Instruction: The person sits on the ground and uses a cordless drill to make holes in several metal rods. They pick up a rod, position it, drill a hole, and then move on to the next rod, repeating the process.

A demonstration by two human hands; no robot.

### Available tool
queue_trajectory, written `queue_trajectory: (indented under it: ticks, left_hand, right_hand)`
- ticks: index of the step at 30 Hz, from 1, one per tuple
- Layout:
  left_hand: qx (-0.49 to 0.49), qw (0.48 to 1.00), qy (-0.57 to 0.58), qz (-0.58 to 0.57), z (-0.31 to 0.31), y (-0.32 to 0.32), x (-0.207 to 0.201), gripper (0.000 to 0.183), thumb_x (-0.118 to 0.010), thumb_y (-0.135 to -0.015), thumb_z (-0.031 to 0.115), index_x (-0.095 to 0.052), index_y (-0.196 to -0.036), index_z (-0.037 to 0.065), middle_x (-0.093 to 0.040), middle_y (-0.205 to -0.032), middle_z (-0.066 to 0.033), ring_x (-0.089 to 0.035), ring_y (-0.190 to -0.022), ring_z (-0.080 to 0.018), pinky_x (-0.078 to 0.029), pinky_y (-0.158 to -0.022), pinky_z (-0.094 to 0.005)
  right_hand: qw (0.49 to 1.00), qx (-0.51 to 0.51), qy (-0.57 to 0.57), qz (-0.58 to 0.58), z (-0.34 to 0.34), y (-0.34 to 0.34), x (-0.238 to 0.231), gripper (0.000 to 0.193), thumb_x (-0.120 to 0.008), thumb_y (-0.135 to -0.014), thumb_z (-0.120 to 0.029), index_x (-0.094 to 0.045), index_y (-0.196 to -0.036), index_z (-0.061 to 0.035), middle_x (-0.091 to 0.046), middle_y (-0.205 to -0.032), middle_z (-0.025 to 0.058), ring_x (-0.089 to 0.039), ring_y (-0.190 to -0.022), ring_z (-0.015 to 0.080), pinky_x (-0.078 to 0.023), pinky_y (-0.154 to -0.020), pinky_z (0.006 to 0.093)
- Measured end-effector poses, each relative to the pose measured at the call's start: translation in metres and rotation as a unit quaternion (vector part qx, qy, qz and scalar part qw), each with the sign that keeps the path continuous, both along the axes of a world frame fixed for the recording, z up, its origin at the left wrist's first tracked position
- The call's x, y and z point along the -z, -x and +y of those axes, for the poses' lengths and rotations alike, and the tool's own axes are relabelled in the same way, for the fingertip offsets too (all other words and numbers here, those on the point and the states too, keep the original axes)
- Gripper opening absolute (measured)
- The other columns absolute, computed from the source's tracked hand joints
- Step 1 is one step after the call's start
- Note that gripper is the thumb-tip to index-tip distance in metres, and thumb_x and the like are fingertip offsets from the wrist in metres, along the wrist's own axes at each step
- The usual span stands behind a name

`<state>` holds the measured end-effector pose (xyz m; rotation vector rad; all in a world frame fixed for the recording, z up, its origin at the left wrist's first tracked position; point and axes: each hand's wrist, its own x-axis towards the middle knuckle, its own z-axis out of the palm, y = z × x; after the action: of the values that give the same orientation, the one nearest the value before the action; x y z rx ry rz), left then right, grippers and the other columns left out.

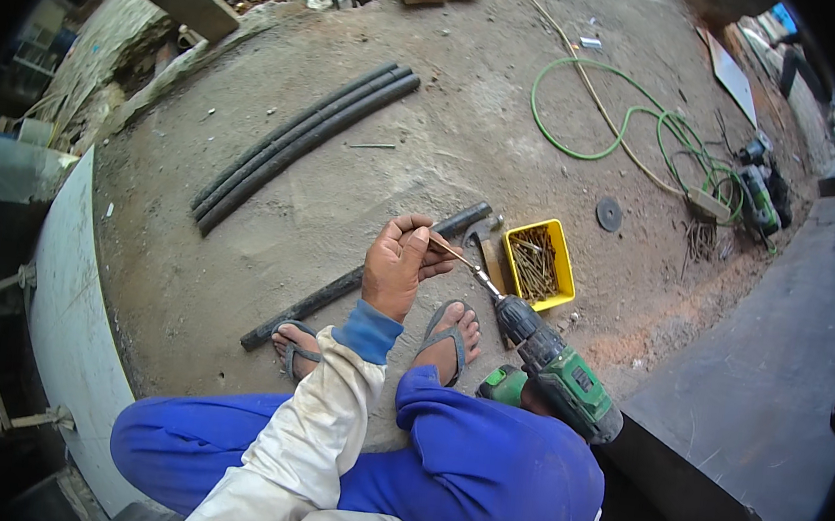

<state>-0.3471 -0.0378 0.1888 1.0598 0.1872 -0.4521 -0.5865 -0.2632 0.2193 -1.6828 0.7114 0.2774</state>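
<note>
My left hand [394,270] pinches a long copper-coloured screw [452,251] between thumb and fingers, with its far end meeting the bit of a green and black cordless drill [567,380]. The drill lies across my right knee's side, pointing up and left. My right hand [536,401] is mostly hidden behind the drill, closed around its handle. Just beyond the chuck stands a yellow box [569,267] of similar screws. Beside it lies a hammer-like tool with a wooden handle [491,262]. A single black pipe [308,303] runs on the ground beneath my left hand.
Three black pipes [309,135] lie together farther off, near a loose metal rod [372,146]. A dark disc [609,214], a green cable [588,156] and a green power tool [760,201] are at the right. Metal sheets [80,319] flank me; my sandalled feet are close by.
</note>
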Motion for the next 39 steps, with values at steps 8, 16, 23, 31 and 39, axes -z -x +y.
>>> queue_trajectory:
  ticks: [8, 16, 23, 31, 39]
  left_hand:
    - [-0.068, 0.992, 0.058, -0.089, 0.037, -0.001, -0.047, 0.027, -0.054, -0.113, 0.018, -0.050, -0.133, 0.001, -0.074, -0.108, -0.0140, -0.078, -0.103, -0.0261, -0.067, -0.088, -0.0358]
    - [-0.100, 0.984, 0.124, -0.085, 0.049, 0.009, -0.081, 0.028, -0.052, -0.113, 0.018, -0.050, -0.134, 0.000, -0.073, -0.107, -0.0128, -0.078, -0.099, -0.0248, -0.068, -0.085, -0.0349]
    - [-0.170, 0.932, 0.312, 0.076, 0.034, 0.013, -0.102, 0.022, -0.057, -0.112, 0.022, -0.054, -0.128, 0.006, -0.068, -0.106, -0.0097, -0.078, -0.102, -0.0272, -0.069, -0.084, -0.0372]
    - [-0.316, 0.749, 0.470, 0.344, -0.021, 0.041, -0.065, 0.016, -0.046, -0.112, 0.016, -0.057, -0.107, 0.006, -0.069, -0.101, -0.0133, -0.077, -0.097, -0.0332, -0.067, -0.085, -0.0452]
    - [-0.405, 0.642, 0.490, 0.429, 0.004, 0.027, 0.045, 0.015, -0.049, -0.106, 0.014, -0.050, -0.091, 0.011, -0.058, -0.076, -0.0065, -0.060, -0.066, -0.0210, -0.055, -0.062, -0.0351]
  right_hand:
    - [0.996, -0.032, 0.053, -0.064, -0.037, -0.020, 0.005, 0.043, -0.088, -0.089, -0.014, -0.069, -0.127, -0.0080, -0.073, -0.118, 0.0056, -0.069, -0.106, 0.0189, -0.055, -0.090, 0.0361]
    - [0.975, -0.081, 0.147, -0.148, -0.072, -0.038, -0.019, 0.045, -0.091, -0.087, -0.015, -0.069, -0.126, -0.0082, -0.073, -0.118, 0.0052, -0.070, -0.106, 0.0195, -0.055, -0.089, 0.0363]
    - [0.788, -0.353, 0.378, -0.334, -0.047, -0.094, -0.149, 0.047, -0.095, -0.082, -0.018, -0.071, -0.121, -0.0075, -0.074, -0.114, 0.0060, -0.072, -0.103, 0.0201, -0.055, -0.088, 0.0372]
    - [0.656, -0.602, 0.390, -0.235, 0.063, -0.160, -0.231, 0.045, -0.079, -0.079, -0.010, -0.070, -0.121, 0.0022, -0.074, -0.105, 0.0210, -0.073, -0.094, 0.0408, -0.057, -0.084, 0.0418]
    - [0.611, -0.708, 0.341, -0.100, 0.114, -0.224, -0.149, 0.057, -0.079, -0.079, -0.024, -0.065, -0.131, -0.0054, -0.073, -0.113, 0.0176, -0.073, -0.099, 0.0409, -0.058, -0.083, 0.0472]
